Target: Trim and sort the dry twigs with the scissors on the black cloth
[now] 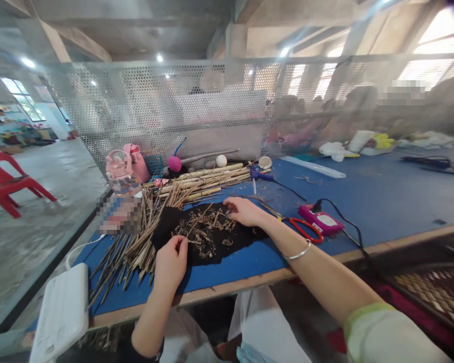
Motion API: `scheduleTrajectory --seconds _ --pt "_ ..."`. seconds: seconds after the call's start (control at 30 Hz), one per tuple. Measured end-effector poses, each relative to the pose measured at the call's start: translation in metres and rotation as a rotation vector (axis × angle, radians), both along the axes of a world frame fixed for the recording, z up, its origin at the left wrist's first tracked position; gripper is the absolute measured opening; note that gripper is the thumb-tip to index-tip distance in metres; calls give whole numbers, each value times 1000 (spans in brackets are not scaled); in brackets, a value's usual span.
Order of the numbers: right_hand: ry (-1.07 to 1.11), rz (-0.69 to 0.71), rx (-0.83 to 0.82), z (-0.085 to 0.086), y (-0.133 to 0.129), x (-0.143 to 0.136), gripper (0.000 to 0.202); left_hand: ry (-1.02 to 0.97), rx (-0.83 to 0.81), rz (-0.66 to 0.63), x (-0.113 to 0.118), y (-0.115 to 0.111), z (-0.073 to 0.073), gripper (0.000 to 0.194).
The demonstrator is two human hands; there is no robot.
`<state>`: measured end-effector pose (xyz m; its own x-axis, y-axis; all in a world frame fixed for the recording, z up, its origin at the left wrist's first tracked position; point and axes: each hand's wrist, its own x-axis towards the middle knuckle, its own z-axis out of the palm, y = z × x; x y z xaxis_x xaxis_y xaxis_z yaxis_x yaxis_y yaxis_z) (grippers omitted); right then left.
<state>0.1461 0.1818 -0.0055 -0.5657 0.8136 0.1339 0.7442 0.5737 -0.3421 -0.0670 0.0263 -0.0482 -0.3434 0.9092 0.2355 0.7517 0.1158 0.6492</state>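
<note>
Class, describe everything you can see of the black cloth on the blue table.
The black cloth is a dark, soft-looking sheet lying flat and a little rumpled on the blue table, near its front edge. Dry brown plant scraps are strewn over its middle. The left hand rests at its near edge, pinching a scrap; the right hand rests on its far side. A heap of dry stalks overlaps its left end.

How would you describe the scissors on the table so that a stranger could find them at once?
Start at the blue table and follow the person's right hand to its wrist. The scissors lie just beyond it, beside a pink device. Only they have red loop handles.
</note>
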Motion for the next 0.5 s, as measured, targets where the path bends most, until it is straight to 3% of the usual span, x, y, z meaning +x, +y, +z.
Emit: scheduleTrajectory --seconds 0.1,0.17,0.27,0.5 --pt "63 118 202 3 -7 -25 49 52 53 -1 1 1 1 28" --pt "28 210 325 4 -8 -38 39 140 102 -11 0 3 6 27" --pt "-90 287 342 5 0 -46 25 299 118 -33 -1 10 18 28" --pt "-113 215 423 17 12 -35 30 483 155 -16 5 34 48 34"
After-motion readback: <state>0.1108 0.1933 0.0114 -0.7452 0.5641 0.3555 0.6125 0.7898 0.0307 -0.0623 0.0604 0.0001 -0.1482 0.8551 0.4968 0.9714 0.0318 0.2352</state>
